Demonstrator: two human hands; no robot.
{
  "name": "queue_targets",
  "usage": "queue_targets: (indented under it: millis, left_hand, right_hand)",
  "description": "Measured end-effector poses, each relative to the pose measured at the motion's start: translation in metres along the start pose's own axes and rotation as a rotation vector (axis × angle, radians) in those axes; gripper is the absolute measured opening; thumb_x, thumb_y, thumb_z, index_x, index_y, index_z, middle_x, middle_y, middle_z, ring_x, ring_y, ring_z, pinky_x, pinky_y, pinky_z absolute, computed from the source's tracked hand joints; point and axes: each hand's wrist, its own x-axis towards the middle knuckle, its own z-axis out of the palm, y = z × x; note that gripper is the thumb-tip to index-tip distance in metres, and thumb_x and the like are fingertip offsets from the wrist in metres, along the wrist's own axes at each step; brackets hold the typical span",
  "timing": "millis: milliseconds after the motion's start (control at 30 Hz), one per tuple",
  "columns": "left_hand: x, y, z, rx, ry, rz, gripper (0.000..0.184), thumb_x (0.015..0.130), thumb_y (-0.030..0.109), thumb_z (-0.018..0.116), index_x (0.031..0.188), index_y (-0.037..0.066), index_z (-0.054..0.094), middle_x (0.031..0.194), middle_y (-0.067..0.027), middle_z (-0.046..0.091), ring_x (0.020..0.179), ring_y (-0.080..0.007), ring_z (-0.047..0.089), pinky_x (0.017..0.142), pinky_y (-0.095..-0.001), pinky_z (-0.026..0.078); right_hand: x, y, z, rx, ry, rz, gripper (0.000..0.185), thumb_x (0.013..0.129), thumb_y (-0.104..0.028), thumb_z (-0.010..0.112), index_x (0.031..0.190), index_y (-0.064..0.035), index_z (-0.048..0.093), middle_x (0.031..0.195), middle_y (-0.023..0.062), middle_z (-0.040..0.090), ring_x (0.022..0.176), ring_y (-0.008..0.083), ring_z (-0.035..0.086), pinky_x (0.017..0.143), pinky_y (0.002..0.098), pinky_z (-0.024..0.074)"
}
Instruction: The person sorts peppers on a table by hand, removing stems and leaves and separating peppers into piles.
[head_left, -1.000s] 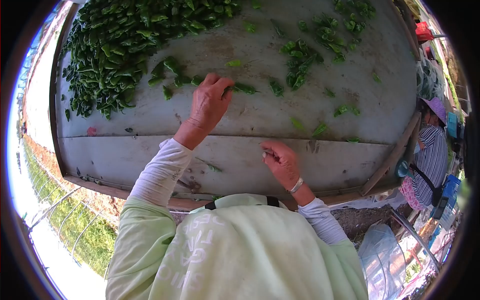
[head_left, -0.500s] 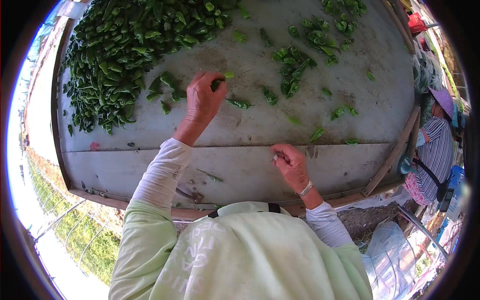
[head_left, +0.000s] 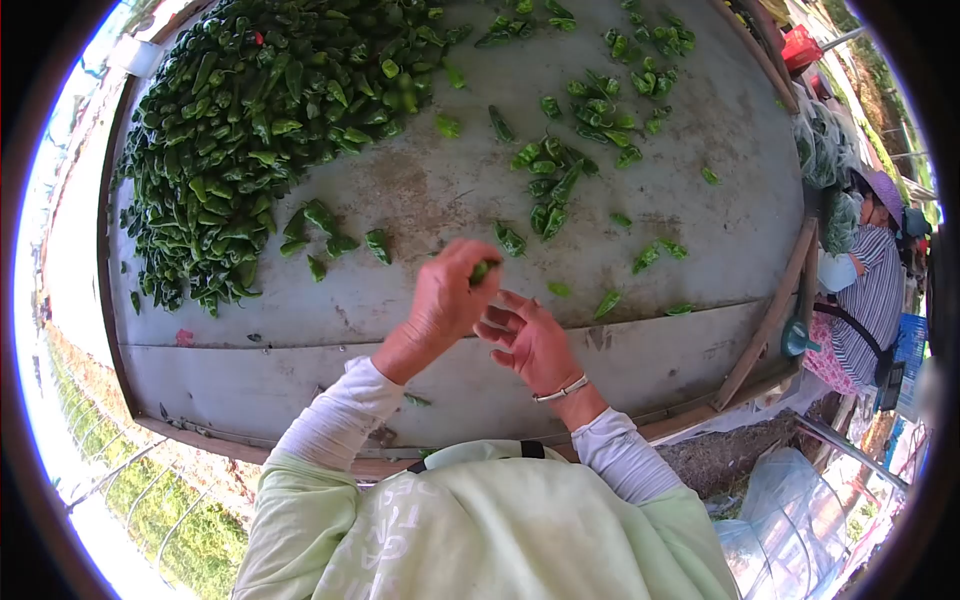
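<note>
A green pepper (head_left: 480, 272) shows between the fingers of my left hand (head_left: 450, 305), which is closed around it above the grey table (head_left: 400, 200). Just to its right, my right hand (head_left: 532, 345) has its palm turned up and its fingers apart, holding nothing visible; a bracelet is on that wrist. The two hands are very close together. Left of them lie a few loose peppers (head_left: 377, 246), and beyond those spreads a large pile of green peppers (head_left: 230, 170). One pepper (head_left: 510, 239) lies just above the hands, near a small cluster (head_left: 550, 185).
Wooden edging (head_left: 765, 320) borders the table on the right. Past it, a person in a striped top and purple hat (head_left: 870, 290) sits near filled plastic bags (head_left: 825, 150). A red object (head_left: 800, 48) is at the upper right, and clear plastic (head_left: 780, 500) lies below.
My left hand has moved right and toward my body with a pepper in it. My right hand has come left to meet it, turned palm up and opened. The view has shifted.
</note>
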Motion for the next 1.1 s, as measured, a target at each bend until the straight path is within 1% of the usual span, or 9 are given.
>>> queue_targets:
  millis: [100, 167, 333, 433, 500, 633, 800, 933, 1100]
  left_hand:
    - [-0.028, 0.007, 0.017, 0.132, -0.112, 0.205, 0.028, 0.069, 0.008, 0.067, 0.096, 0.007, 0.061, 0.093, -0.0104, 0.058, 0.089, -0.0284, 0.058, 0.073, -0.0380, 0.049]
    - [-0.036, 0.018, 0.020, 0.114, -0.096, 0.205, 0.032, 0.067, 0.009, 0.069, 0.098, 0.007, 0.060, 0.096, -0.0107, 0.058, 0.096, -0.0299, 0.055, 0.078, -0.0400, 0.047]
    - [-0.005, -0.005, -0.014, 0.162, 0.068, 0.247, 0.042, 0.064, 0.009, 0.073, 0.102, 0.007, 0.059, 0.106, -0.0122, 0.057, 0.107, -0.0341, 0.050, 0.090, -0.0431, 0.043]
    - [0.050, -0.027, -0.057, 0.395, 0.295, 0.248, 0.043, 0.066, 0.010, 0.072, 0.106, 0.006, 0.058, 0.108, -0.0133, 0.057, 0.109, -0.0340, 0.049, 0.092, -0.0429, 0.041]
    - [0.097, -0.039, -0.088, 0.510, 0.386, 0.256, 0.044, 0.069, 0.012, 0.071, 0.110, 0.006, 0.056, 0.112, -0.0135, 0.056, 0.111, -0.0339, 0.048, 0.093, -0.0422, 0.041]
    - [0.186, -0.048, -0.126, 0.667, 0.340, 0.162, 0.053, 0.075, 0.029, 0.069, 0.121, 0.010, 0.051, 0.125, -0.0135, 0.048, 0.121, -0.0339, 0.038, 0.094, -0.0483, 0.038]
    - [0.247, -0.061, -0.125, 0.942, 0.149, -0.149, 0.071, 0.071, 0.052, 0.067, 0.130, 0.020, 0.045, 0.142, -0.0154, 0.028, 0.133, -0.0426, 0.017, 0.095, -0.0645, 0.026]
    - [0.249, -0.068, -0.108, 0.962, 0.082, -0.237, 0.071, 0.070, 0.052, 0.068, 0.130, 0.020, 0.047, 0.144, -0.0172, 0.025, 0.134, -0.0434, 0.012, 0.098, -0.0634, 0.024]
    - [0.213, -0.067, -0.093, 0.843, -0.002, -0.155, 0.065, 0.068, 0.049, 0.070, 0.124, 0.021, 0.053, 0.140, -0.0160, 0.028, 0.128, -0.0395, 0.025, 0.095, -0.0630, 0.028]
  right_hand:
    - [0.013, 0.004, -0.002, 0.203, -0.093, 0.118, 0.039, 0.092, -0.040, 0.044, 0.123, -0.0158, 0.046, 0.114, 0.0029, 0.056, 0.104, 0.0162, 0.056, 0.071, 0.0307, 0.0508]
    - [0.010, 0.004, 0.007, 0.262, -0.057, 0.004, 0.044, 0.095, -0.045, 0.032, 0.116, -0.0117, 0.052, 0.108, 0.0032, 0.058, 0.102, 0.0183, 0.057, 0.075, 0.0310, 0.0503]
    - [0.010, 0.002, -0.034, 0.333, -0.211, 0.021, 0.024, 0.091, -0.029, 0.054, 0.107, -0.0120, 0.056, 0.092, 0.0008, 0.059, 0.071, 0.0101, 0.055, 0.051, 0.0211, 0.0426]
    - [0.003, -0.009, -0.039, 0.088, 0.110, -0.111, 0.016, 0.089, -0.018, 0.057, 0.101, -0.0086, 0.060, 0.079, 0.0000, 0.057, 0.056, 0.0065, 0.047, 0.044, 0.0187, 0.0334]
    - [0.002, -0.008, -0.047, -0.514, 0.326, -0.400, 0.013, 0.088, -0.012, 0.057, 0.098, -0.0049, 0.062, 0.070, -0.0015, 0.052, 0.050, 0.0047, 0.041, 0.043, 0.0199, 0.0311]
    - [0.002, -0.003, -0.043, -0.719, 0.302, -0.487, 0.009, 0.085, -0.005, 0.056, 0.090, -0.0028, 0.063, 0.068, -0.0005, 0.055, 0.055, 0.0044, 0.045, 0.046, 0.0209, 0.0340]
    - [0.006, -0.003, -0.040, -1.072, 0.351, -0.703, 0.008, 0.075, -0.001, 0.059, 0.083, -0.0012, 0.062, 0.071, 0.0069, 0.060, 0.061, 0.0160, 0.055, 0.059, 0.0269, 0.0448]
    - [0.005, -0.003, -0.042, -1.059, 0.368, -0.652, 0.009, 0.073, 0.000, 0.059, 0.081, -0.0011, 0.062, 0.073, 0.0090, 0.061, 0.064, 0.0204, 0.058, 0.062, 0.0283, 0.0459]
    - [0.008, 0.001, -0.044, -1.047, 0.373, -0.703, 0.009, 0.073, 0.001, 0.060, 0.081, -0.0014, 0.062, 0.075, 0.0092, 0.062, 0.066, 0.0204, 0.059, 0.062, 0.0285, 0.0465]
